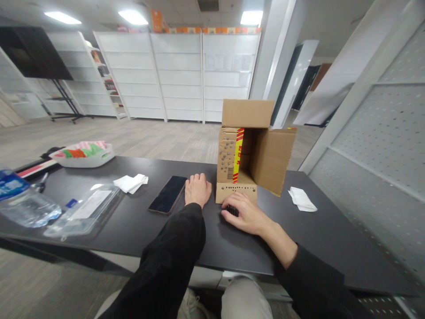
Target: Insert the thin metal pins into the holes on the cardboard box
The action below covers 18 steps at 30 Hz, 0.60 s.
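Note:
An open cardboard box (265,155) lies on its side on the dark table (139,226), its flaps spread and a red-and-yellow tape strip on one wall. My left hand (198,189) rests as a closed fist on the table just left of the box's lower flap, holding nothing I can see. My right hand (244,215) lies in front of that flap, fingers curled over a small black object (232,210) whose shape is mostly hidden. A black phone (168,194) lies face up beside my left hand.
A folded white tissue (131,182) lies left of the phone and another white tissue (301,199) lies right of the box. A clear plastic bag (84,209), a water bottle (25,201) and a tray of coloured items (83,154) occupy the left side. White shelving stands behind.

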{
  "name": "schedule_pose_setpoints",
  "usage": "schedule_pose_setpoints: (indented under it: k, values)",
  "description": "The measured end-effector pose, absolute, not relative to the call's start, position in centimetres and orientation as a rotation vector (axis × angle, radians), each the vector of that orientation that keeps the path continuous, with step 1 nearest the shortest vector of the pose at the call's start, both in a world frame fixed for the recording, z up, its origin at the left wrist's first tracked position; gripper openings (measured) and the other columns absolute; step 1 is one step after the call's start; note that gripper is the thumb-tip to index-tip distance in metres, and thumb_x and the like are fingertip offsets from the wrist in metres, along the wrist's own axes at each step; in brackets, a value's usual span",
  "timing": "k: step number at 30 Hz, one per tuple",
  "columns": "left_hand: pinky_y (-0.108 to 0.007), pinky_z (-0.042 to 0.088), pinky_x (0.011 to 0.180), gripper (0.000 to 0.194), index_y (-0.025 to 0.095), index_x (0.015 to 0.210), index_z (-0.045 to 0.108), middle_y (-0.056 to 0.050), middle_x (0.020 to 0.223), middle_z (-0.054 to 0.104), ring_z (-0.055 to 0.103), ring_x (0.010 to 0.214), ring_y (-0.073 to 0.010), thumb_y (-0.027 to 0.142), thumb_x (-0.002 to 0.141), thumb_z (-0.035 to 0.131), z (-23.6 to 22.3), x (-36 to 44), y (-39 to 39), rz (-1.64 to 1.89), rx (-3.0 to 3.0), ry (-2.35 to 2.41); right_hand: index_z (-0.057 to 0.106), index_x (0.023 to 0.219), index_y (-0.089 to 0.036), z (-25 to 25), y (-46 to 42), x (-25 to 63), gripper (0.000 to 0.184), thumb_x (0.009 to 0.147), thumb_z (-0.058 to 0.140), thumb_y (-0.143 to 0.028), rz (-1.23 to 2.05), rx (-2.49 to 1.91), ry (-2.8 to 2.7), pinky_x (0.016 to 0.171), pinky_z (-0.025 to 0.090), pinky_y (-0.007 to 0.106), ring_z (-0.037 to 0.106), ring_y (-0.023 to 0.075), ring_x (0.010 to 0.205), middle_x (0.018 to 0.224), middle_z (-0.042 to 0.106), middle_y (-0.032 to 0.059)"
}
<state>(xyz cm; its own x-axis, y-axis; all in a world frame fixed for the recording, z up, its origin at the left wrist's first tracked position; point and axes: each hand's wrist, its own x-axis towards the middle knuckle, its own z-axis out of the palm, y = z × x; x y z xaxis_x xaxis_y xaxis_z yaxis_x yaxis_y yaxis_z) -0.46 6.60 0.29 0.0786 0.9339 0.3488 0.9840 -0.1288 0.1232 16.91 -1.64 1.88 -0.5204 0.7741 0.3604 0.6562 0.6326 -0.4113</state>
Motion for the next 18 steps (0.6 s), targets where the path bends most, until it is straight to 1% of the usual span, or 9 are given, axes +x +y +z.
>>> schedule_pose_setpoints:
  k: [8, 14, 18]
  values:
    - [-0.04, 0.037, 0.09, 0.019, 0.02, 0.098, 0.057, -0.011, 0.107, 0.062, 0.052, 0.107, -0.0257, 0.026, 0.092, 0.04, 0.3, -0.4, 6.6, -0.516, -2.197, -2.003, 0.062, 0.089, -0.02, 1.7, -1.2, 16.9, 0.016, 0.096, 0.049, -0.025, 0.286, -1.09, -2.27, 0.083, 0.044, 0.036, 0.057, 0.0201, 0.086, 0.083, 0.065, 0.0048]
    - [-0.039, 0.038, 0.088, 0.018, 0.02, 0.097, 0.056, -0.011, 0.106, 0.062, 0.052, 0.106, -0.0258, 0.026, 0.092, 0.041, 0.2, -0.4, 6.7, -0.525, -2.197, -1.983, 0.059, 0.086, -0.02, 1.5, -0.9, 17.0, 0.025, 0.1, 0.041, -0.029, 0.299, -1.076, -2.181, 0.077, 0.045, 0.033, 0.057, 0.019, 0.081, 0.083, 0.062, 0.0048]
    - [-0.039, 0.037, 0.088, 0.017, 0.02, 0.096, 0.056, -0.011, 0.106, 0.062, 0.053, 0.105, -0.0258, 0.026, 0.092, 0.041, 0.1, -0.4, 6.7, -0.528, -2.189, -1.974, 0.059, 0.087, -0.021, 1.3, -0.6, 17.0, 0.027, 0.1, 0.039, -0.033, 0.337, -1.091, -2.069, 0.073, 0.045, 0.032, 0.058, 0.0187, 0.078, 0.081, 0.061, 0.0042]
